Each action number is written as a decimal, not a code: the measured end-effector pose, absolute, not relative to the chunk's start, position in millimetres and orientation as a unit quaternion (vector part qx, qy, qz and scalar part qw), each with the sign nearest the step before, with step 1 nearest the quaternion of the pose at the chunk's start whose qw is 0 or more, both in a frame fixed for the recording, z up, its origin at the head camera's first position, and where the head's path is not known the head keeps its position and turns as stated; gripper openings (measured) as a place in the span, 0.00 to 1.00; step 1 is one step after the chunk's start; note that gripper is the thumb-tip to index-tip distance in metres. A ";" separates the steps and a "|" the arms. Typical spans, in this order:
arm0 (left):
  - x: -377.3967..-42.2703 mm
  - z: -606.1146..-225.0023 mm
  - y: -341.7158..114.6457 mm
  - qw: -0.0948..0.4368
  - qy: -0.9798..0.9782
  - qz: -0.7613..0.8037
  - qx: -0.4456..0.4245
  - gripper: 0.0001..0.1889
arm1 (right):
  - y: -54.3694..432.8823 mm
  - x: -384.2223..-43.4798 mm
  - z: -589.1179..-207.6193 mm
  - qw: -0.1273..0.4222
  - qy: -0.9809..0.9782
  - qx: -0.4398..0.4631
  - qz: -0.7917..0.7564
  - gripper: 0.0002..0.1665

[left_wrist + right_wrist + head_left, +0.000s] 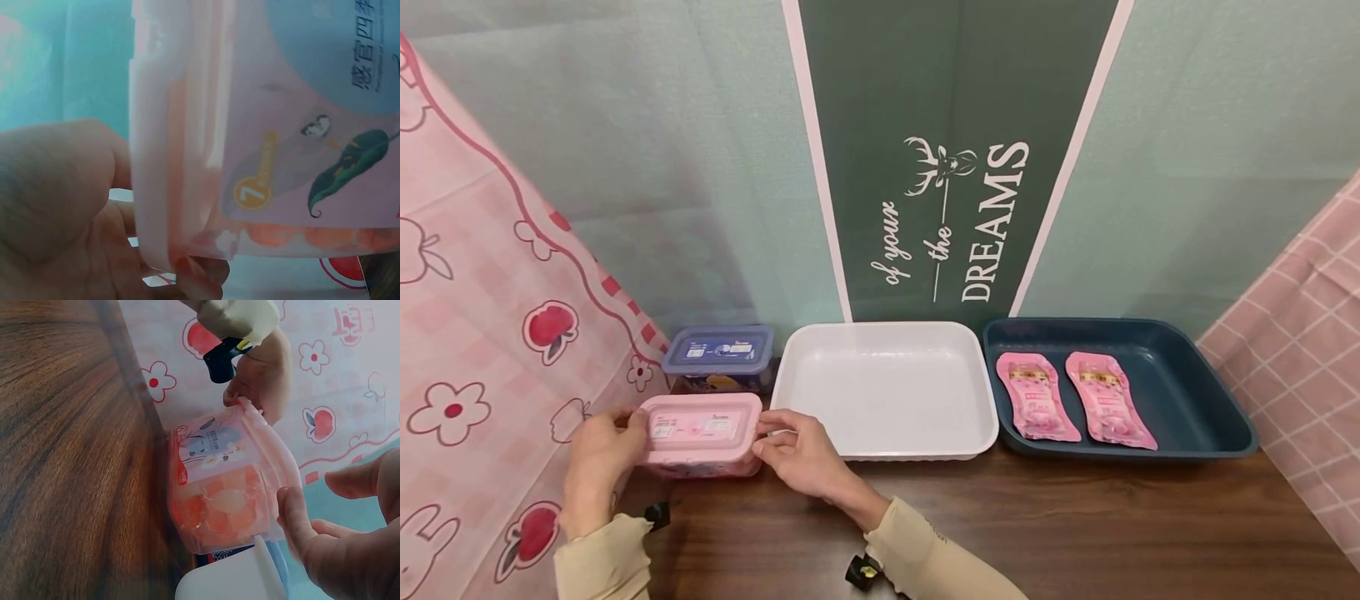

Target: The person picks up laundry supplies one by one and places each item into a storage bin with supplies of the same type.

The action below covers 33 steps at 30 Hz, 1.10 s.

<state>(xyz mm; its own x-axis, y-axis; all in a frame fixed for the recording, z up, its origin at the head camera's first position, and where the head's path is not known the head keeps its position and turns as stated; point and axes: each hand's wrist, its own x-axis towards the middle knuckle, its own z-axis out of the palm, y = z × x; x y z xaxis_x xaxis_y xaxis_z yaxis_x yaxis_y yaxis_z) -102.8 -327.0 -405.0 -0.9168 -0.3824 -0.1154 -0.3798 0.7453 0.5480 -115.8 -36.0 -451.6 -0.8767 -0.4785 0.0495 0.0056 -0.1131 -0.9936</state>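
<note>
A pink lidded plastic box (700, 433) stands at the left of the table, with round orange pods (228, 500) visible through its clear side. My left hand (602, 467) holds the left end, its fingers curled at the lid's rim in the left wrist view. At the other end, my right hand (801, 454) touches the lid's edge with fingertips, and its thumb stands apart in the right wrist view. The lid (703, 421) sits on the box. Just behind is a blue lidded box (718, 354), partly hidden by the pink one.
A white tray (883, 392) stands right of the boxes. Beyond it, a dark blue tray (1187, 400) bears two pink pouches (1037, 396). Cloths hang at the back and both sides, the left pink cloth (475, 333) close beside my left hand. Brown wood table (925, 517) shows in front.
</note>
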 end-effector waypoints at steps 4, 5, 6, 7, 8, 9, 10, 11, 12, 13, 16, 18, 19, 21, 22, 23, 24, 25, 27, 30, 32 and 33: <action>-103.0 -404.8 -326.8 0.003 -0.928 -0.303 0.217 0.31 | -34.9 -118.2 -452.7 0.165 0.647 -0.184 -0.721 0.26; -103.1 -404.7 -327.0 0.003 -0.927 -0.305 0.220 0.32 | -34.4 -118.8 -452.7 0.168 0.645 -0.182 -0.723 0.26; -103.3 -404.5 -327.1 0.003 -0.925 -0.306 0.225 0.33 | -33.7 -119.2 -452.7 0.172 0.642 -0.178 -0.726 0.26; -103.1 -404.3 -327.2 0.001 -0.923 -0.308 0.231 0.34 | -33.1 -119.6 -452.6 0.177 0.639 -0.175 -0.728 0.26; -102.7 -404.1 -327.4 0.000 -0.921 -0.310 0.237 0.35 | -32.7 -120.0 -452.4 0.182 0.635 -0.171 -0.731 0.26; -102.5 -403.8 -327.6 -0.002 -0.918 -0.312 0.244 0.36 | -32.2 -120.4 -452.2 0.188 0.631 -0.168 -0.734 0.26; -102.3 -403.2 -327.7 -0.003 -0.916 -0.313 0.250 0.37 | -31.7 -120.6 -451.9 0.193 0.627 -0.165 -0.736 0.25; -102.2 -402.7 -327.9 -0.002 -0.915 -0.314 0.254 0.37 | -31.3 -120.9 -451.5 0.199 0.624 -0.162 -0.738 0.25; -102.1 -402.0 -327.8 -0.004 -0.914 -0.314 0.258 0.38 | -31.1 -121.2 -451.2 0.204 0.620 -0.159 -0.741 0.25; -102.0 -401.3 -327.7 -0.005 -0.913 -0.316 0.260 0.38 | -30.9 -121.7 -450.9 0.209 0.614 -0.155 -0.745 0.25; -101.6 -399.0 -326.6 -0.006 -0.913 -0.315 0.260 0.39 | -30.1 -123.4 -449.7 0.225 0.591 -0.143 -0.761 0.25; -100.8 -397.3 -325.3 0.001 -0.914 -0.317 0.255 0.38 | -29.4 -124.6 -448.6 0.238 0.568 -0.134 -0.776 0.26; -100.1 -396.3 -324.6 0.005 -0.912 -0.321 0.254 0.38 | -29.0 -125.1 -448.1 0.245 0.556 -0.132 -0.783 0.26; -98.3 -394.4 -322.9 0.024 -0.912 -0.323 0.251 0.36 | -28.0 -125.9 -446.3 0.263 0.526 -0.130 -0.798 0.26; -97.5 -393.3 -322.0 0.035 -0.911 -0.327 0.249 0.36 | -27.5 -126.1 -445.2 0.272 0.512 -0.129 -0.804 0.27; -96.8 -392.2 -321.1 0.046 -0.909 -0.332 0.247 0.35 | -26.8 -126.2 -443.9 0.280 0.500 -0.130 -0.809 0.27; -95.8 -391.4 -320.4 0.057 -0.908 -0.334 0.245 0.35 | -26.4 -126.4 -442.7 0.287 0.490 -0.130 -0.813 0.27; -94.9 -389.7 -319.3 0.062 -0.906 -0.338 0.246 0.35 | -25.9 -126.7 -441.3 0.293 0.480 -0.132 -0.816 0.27; -93.7 -386.8 -318.0 0.069 -0.904 -0.342 0.247 0.35 | -24.4 -126.9 -438.3 0.301 0.466 -0.134 -0.821 0.28; -92.0 -383.2 -317.0 0.062 -0.898 -0.355 0.251 0.36 | -21.6 -126.9 -435.2 0.310 0.450 -0.139 -0.826 0.30; -91.5 -381.4 -316.1 0.061 -0.894 -0.364 0.254 0.36 | -19.2 -127.5 -434.1 0.314 0.438 -0.143 -0.830 0.31; -91.2 -381.2 -315.6 0.063 -0.892 -0.369 0.253 0.36 | -17.9 -128.1 -434.0 0.316 0.433 -0.144 -0.832 0.32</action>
